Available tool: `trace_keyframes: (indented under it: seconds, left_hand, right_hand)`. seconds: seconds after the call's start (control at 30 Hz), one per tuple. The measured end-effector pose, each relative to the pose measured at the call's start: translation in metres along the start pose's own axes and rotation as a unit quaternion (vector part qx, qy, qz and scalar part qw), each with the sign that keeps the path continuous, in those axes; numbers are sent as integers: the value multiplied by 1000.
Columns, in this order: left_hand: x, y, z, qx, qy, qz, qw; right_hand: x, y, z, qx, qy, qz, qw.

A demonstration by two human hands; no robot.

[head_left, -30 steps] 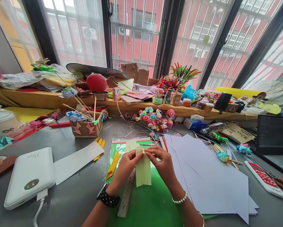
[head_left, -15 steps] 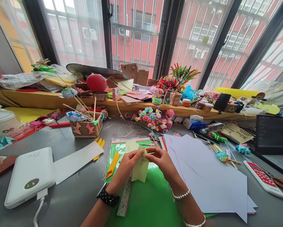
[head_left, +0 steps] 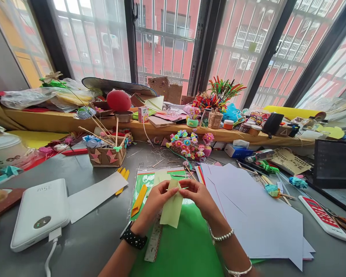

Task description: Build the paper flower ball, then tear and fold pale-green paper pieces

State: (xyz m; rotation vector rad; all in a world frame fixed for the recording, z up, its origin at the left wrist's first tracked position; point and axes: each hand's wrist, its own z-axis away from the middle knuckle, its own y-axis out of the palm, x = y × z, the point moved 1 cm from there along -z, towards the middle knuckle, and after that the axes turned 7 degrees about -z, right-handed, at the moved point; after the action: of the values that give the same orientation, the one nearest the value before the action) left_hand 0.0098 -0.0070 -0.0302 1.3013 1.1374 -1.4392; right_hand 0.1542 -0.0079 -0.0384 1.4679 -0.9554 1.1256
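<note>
Between my two hands is a pale yellow-green strip of paper (head_left: 172,212), hanging over a green sheet (head_left: 184,246). My left hand (head_left: 161,195) pinches it from the left, thumb on the near face. From the other side, my right hand (head_left: 195,191) grips the same strip near its upper part, fingertips close to the left ones. A printed ruler (head_left: 153,241) lies on the green sheet under my left wrist. Left of the hands rests a folded orange paper piece (head_left: 139,200). Another pale yellow-green paper (head_left: 160,177) lies behind my left hand.
A stack of white paper (head_left: 259,215) spreads to the right, with a calculator (head_left: 323,217) beyond it. On the left lie a white power bank (head_left: 41,215) and a white paper strip (head_left: 99,195). Behind stand a cardboard box with sticks (head_left: 107,154) and crocheted flowers (head_left: 187,144).
The paper strip has tilted slightly and its top edge now rises between my fingers. Both hands stay on it, with the fingers shifted a little. The view has moved slightly.
</note>
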Motion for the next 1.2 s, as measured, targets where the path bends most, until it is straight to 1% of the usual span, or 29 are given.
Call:
trace_keyframes:
  seconds: [0.07, 0.2, 0.23, 0.4, 0.67, 0.77, 0.83, 0.93, 1.0, 1.1, 1.2]
  left_hand:
    - [1, 0, -1, -4, -5, 14, 1000]
    - [1, 1, 1, -3, -21, 24, 999]
    - [0, 1, 1, 3, -20, 21, 1000]
    - [2, 2, 0, 52, 0, -2, 999]
    - [5, 3, -3, 45, 5, -23, 999]
    - [4, 2, -2, 39, 4, -25, 999]
    - [4, 1, -2, 40, 2, -19, 999]
    - [1, 0, -1, 42, 1, -10, 999]
    - [0, -1, 0, 39, 5, -11, 999]
    - [0, -1, 0, 40, 9, -14, 999]
    - [3, 1, -2, 48, 5, -7, 999]
  right_hand:
    - [1, -1, 0, 0, 6, -1, 1000]
    - [7, -1, 2, 32, 24, -6, 999]
    - [8, -1, 2, 32, 29, 0, 999]
    - [11, -2, 3, 19, 35, 37, 999]
    - [7, -3, 1, -2, 33, 62, 998]
    - [6, -3, 0, -5, 7, 98, 995]
    - [4, -2, -1, -6, -26, 144, 989]
    - [3, 2, 0, -18, -101, 233, 967]
    - [4, 5, 1, -21, -143, 269, 952]
    - [5, 10, 3, -15, -169, 298, 939]
    - [6, 12, 4, -26, -186, 340, 921]
